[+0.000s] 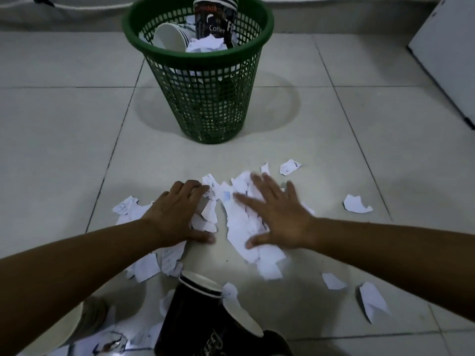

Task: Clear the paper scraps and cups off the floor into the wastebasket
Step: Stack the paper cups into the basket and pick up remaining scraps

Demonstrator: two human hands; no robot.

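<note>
A green mesh wastebasket stands on the tiled floor ahead, holding a black coffee cup, a white cup and crumpled paper. White paper scraps lie in a heap in front of me. My left hand rests on the heap's left side, fingers curled over scraps. My right hand lies flat and spread on the right side. Two black paper cups lie on the floor close to me, one partly behind the other.
Loose scraps are scattered right and near right, one more beyond the heap. More paper lies at the lower left. A white cabinet stands at the right. A wall base runs behind the basket.
</note>
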